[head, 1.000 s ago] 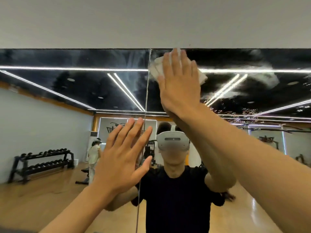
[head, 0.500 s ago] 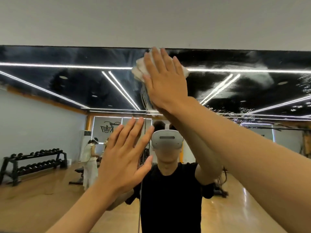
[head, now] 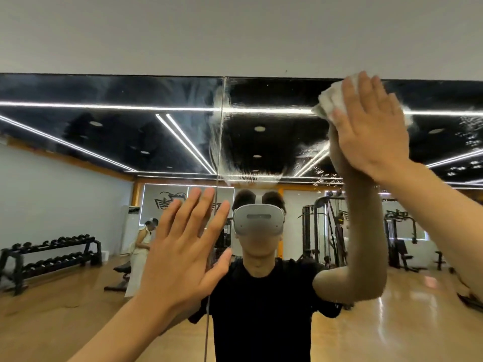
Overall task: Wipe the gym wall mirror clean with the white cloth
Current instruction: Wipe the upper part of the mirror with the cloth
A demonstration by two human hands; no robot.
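The gym wall mirror spans the whole view under a grey wall strip, with a vertical seam near the middle. My right hand presses the crumpled white cloth flat against the glass at the mirror's top edge, right of the seam, fingers straight. Most of the cloth is hidden under the palm. My left hand lies flat on the mirror lower down, across the seam, fingers spread. Hazy wipe smears show on the glass around the seam.
The mirror reflects me, a dumbbell rack at the left, another person in white, weight machines at the right and a wooden floor. Grey wall rises above the mirror's top edge.
My right hand has swept the cloth to the right along the mirror's top edge, away from the seam. My left hand stays planted on the glass.
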